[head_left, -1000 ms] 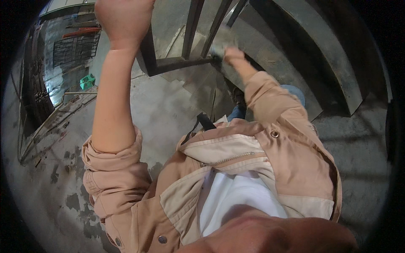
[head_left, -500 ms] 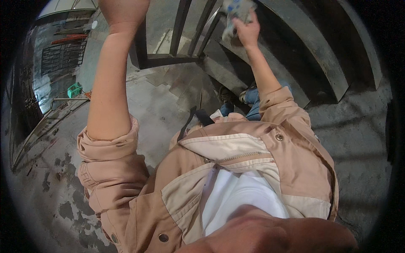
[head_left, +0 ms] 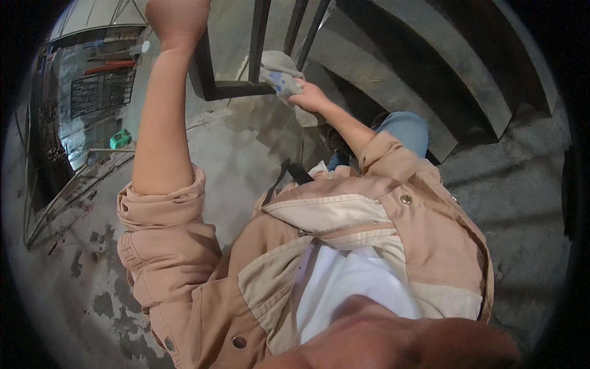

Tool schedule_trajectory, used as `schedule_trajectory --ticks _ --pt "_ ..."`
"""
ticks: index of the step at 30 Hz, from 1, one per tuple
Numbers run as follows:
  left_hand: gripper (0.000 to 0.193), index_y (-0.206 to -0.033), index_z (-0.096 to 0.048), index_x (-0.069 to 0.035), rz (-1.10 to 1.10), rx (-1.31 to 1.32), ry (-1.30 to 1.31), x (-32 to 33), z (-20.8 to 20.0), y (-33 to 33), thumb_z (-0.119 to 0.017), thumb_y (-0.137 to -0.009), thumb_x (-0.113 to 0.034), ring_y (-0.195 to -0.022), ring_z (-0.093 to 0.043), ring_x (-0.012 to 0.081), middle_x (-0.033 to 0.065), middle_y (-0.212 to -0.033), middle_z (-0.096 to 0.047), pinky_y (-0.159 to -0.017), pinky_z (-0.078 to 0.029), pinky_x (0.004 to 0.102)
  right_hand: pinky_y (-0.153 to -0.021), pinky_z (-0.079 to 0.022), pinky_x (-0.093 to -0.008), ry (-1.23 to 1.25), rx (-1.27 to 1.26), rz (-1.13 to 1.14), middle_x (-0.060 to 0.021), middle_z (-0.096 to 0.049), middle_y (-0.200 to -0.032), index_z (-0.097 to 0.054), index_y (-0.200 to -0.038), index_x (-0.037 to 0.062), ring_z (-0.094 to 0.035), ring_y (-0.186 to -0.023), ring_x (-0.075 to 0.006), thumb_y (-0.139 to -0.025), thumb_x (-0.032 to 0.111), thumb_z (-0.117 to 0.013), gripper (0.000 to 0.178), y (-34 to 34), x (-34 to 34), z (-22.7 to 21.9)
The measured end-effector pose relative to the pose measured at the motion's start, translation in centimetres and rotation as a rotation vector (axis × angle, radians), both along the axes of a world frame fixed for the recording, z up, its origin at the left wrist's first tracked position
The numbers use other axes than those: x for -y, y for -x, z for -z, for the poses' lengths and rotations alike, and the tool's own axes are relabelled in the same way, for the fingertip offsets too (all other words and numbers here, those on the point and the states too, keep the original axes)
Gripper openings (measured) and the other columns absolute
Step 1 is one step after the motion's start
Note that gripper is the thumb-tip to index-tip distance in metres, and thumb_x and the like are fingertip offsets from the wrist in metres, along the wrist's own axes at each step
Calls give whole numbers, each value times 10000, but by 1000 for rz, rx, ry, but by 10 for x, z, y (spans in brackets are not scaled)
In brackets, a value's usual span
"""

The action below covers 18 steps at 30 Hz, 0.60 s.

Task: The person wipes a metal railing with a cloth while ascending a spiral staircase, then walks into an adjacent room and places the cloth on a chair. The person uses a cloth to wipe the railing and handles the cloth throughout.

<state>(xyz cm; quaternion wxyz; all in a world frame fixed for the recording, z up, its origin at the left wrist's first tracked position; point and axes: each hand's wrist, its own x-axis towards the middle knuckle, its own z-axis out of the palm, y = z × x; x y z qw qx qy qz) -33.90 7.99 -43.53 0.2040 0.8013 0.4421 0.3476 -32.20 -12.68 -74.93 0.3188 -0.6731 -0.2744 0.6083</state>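
Note:
My right hand (head_left: 309, 98) grips a grey cloth (head_left: 279, 66) with blue marks on it. The cloth lies against the low bar of a dark metal railing (head_left: 236, 91), near the foot of one upright, and part of it hangs below my fingers. High at the left, my left hand (head_left: 177, 23) is beside the thick end post of the railing. The top edge of the picture cuts it off and its fingers are hidden, so what it touches does not show.
Dark curved stairs (head_left: 405, 92) rise on the right beyond the railing. My bent knee (head_left: 405, 129) in blue jeans is beside the lowest steps. A worn grey concrete floor (head_left: 221, 141) spreads to the left, with a small green object (head_left: 120, 139) near a thin bar.
My right hand has come down and left with the cloth, from above the steps to the railing's low bar. My right knee shows more. My left hand has hardly moved.

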Motion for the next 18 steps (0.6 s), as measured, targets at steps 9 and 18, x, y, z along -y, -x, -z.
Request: schedule_trajectory --ticks 9,18 --pt "276 -826 -629 -2 107 40 -197 -9 -5 19 -726 -749 -250 -552 -613 221 115 -613 -615 -555 -483 351 -880 -477 -320 -924 -86 877 -95 -630 -1103 -480 -1252 8 -597 -1005 -184 -807 70 -696 499 -26 -34 -156" --pt "382 -872 -649 1 88 86 -207 -10 6 9 -763 -736 -337 -690 -651 349 188 -733 -664 -629 -507 411 -901 -466 -404 -284 149 -90 -221 -599 -1189 -353 -1426 107 -590 -1073 -362 -756 380 -692 799 45 -33 -115"
